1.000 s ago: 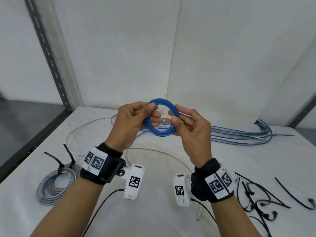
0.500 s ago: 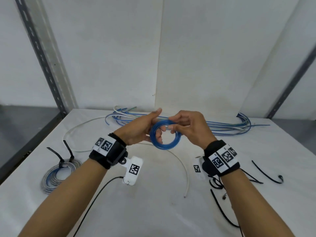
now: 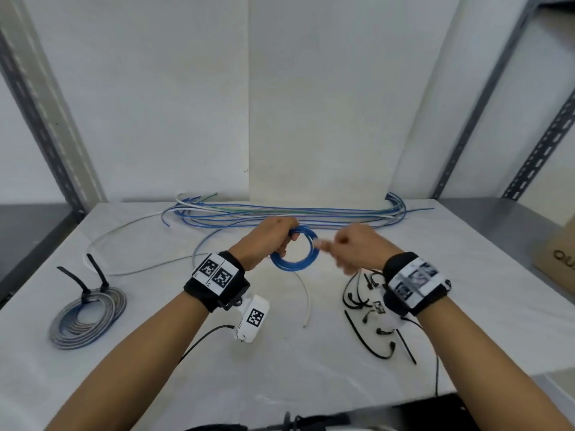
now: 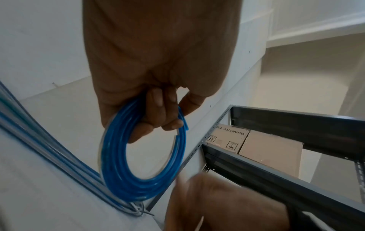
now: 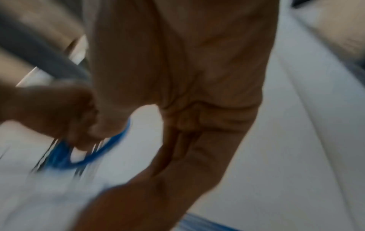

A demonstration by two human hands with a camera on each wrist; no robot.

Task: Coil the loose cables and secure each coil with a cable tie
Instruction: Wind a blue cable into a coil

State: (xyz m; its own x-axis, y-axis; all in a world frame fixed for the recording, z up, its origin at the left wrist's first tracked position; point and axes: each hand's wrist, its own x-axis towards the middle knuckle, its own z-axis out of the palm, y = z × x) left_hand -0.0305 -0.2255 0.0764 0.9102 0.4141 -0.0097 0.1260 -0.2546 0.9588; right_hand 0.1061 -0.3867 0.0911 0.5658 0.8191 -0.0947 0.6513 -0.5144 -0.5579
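A small blue cable coil (image 3: 292, 269) hangs upright above the white table (image 3: 280, 384). My left hand (image 3: 280, 241) grips its upper left part; the left wrist view shows the fingers (image 4: 158, 115) curled round the strands of the coil (image 4: 118, 179). My right hand (image 3: 342, 248) is motion-blurred just right of the coil, fingers curled, with nothing seen in them. The right wrist view is blurred and shows that hand (image 5: 187, 132) beside the coil (image 5: 110, 146). Several black cable ties (image 3: 364, 309) lie under my right wrist.
A grey and blue coil (image 3: 87, 315) bound with two black ties lies at the left. A bundle of loose blue and white cables (image 3: 280, 213) runs along the back wall. One white cable (image 3: 306, 300) trails mid-table. A cardboard box (image 3: 557, 259) sits far right.
Both hands have lowered the blue coil towards the table. My right hand has let go of it and drawn off to the right, leaving it in my left hand alone.
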